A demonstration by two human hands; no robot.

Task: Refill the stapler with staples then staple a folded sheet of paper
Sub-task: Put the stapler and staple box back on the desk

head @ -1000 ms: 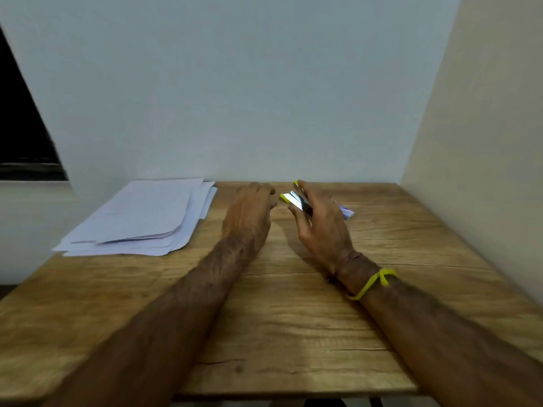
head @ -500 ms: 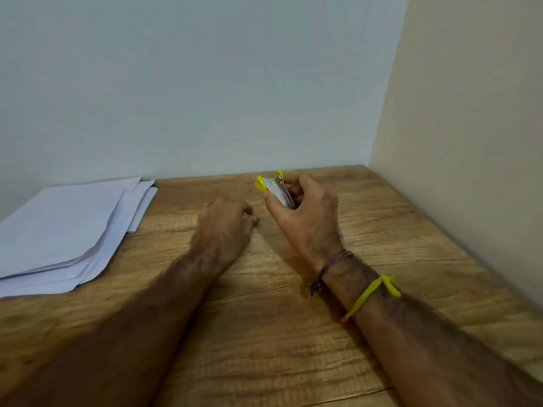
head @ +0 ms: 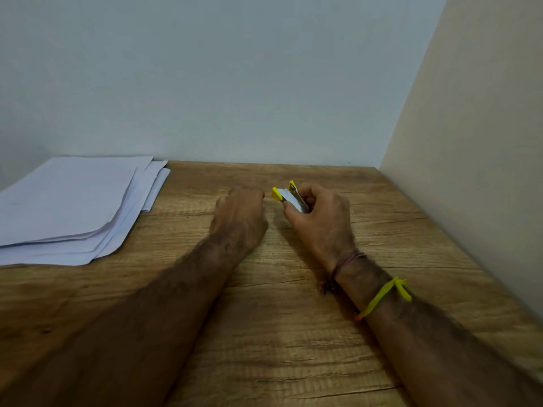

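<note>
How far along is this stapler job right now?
It looks like an early stage. In hand: the right hand holds the small yellow and metal stapler above the wooden table, while the left hand is curled beside it; whether it holds staples cannot be seen. Left: the stack of paper lies flat, with no sheet folded or stapled.

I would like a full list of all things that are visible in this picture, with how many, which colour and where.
stapler: one, yellow and silver, held in the right hand above the far middle of the table.
sheets of paper: one loose pile, exact number unclear, white, flat on the far left of the table.
table: one, brown wood, fills the lower half of the picture.
walls: two, pale grey behind, cream on the right.
wrist bands: two, one yellow, one brownish thread, on the right wrist.
left hand: one, curled, just left of the stapler.
right hand: one, fingers closed around the stapler.
</note>
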